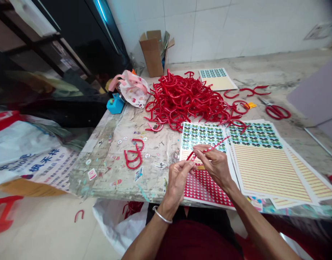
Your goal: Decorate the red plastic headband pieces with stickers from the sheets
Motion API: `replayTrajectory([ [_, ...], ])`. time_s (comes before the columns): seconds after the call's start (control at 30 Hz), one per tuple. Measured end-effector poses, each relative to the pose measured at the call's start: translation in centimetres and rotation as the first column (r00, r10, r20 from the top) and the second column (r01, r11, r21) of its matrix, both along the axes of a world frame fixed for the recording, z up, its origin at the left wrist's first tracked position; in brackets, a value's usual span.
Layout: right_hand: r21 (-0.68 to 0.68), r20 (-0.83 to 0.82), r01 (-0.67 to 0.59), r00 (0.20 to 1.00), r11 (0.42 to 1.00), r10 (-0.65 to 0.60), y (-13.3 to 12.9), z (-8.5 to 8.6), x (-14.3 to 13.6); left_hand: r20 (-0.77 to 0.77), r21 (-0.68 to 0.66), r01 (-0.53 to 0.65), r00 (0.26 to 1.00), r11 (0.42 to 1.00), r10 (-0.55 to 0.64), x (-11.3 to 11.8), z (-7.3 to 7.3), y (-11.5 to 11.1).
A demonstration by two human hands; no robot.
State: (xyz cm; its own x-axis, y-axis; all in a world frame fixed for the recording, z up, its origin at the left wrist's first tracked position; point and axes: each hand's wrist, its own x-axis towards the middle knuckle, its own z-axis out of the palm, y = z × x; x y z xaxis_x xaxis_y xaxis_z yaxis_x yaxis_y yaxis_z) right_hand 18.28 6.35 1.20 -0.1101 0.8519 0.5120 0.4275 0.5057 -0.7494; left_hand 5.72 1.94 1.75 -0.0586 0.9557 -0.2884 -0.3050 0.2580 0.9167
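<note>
- The left hand is just near the table's front edge, its fingertips pinched together on the lower end of a thin red strip; a silver bangle circles its wrist.
- The right hand is just right of the left one, touching it at the fingertips, with its fingers closed on the same strip a little higher up.
- The strip slants up and to the right from the hands, above the sticker sheet lying under them.
- That sheet shows rows of green-and-black stickers at its far end and red hearts at its near end.
- Right of it, overlapping sheets carry the same green stickers above yellow-striped bands.
- Behind the sheets, a big heap of red hoops covers the middle of the table.
- Left of the sticker sheet, two loose hoops lie on the bare top among small round stickers.
- Red scissors lie right of the heap, near the far right of the table.
- A cardboard box stands behind the heap against the white tiled wall.
- A blue tape holder and a pink bag sit left of the heap.
</note>
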Motion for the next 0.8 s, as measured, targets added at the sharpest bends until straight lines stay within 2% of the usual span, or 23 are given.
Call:
replayTrajectory([
  [0.17,-0.080,-0.006,0.008,1.000,0.997,-0.008,-0.2,-0.4,0.0,0.003,0.006,0.009,1.000,1.000,-0.009,-0.1,-0.4,-0.3],
  [0.37,-0.177,-0.116,-0.012,0.993,0.984,-0.009,-0.6,-1.2,0.0,-0.001,0.005,0.005,1.000,1.000,-0.005,-0.1,-0.9,-0.9],
  [0.53,-0.397,-0.271,-0.089,0.962,0.913,-0.024,-1.0,-1.1,0.2,-0.024,0.008,0.001,1.000,1.000,-0.001,-0.1,-1.1,-1.5],
  [0.8,-0.527,-0.388,-0.152,0.918,0.836,-0.077,-1.4,-1.6,0.4,0.012,0.005,0.022,1.000,1.000,-0.022,-0.2,-1.3,-1.9],
])
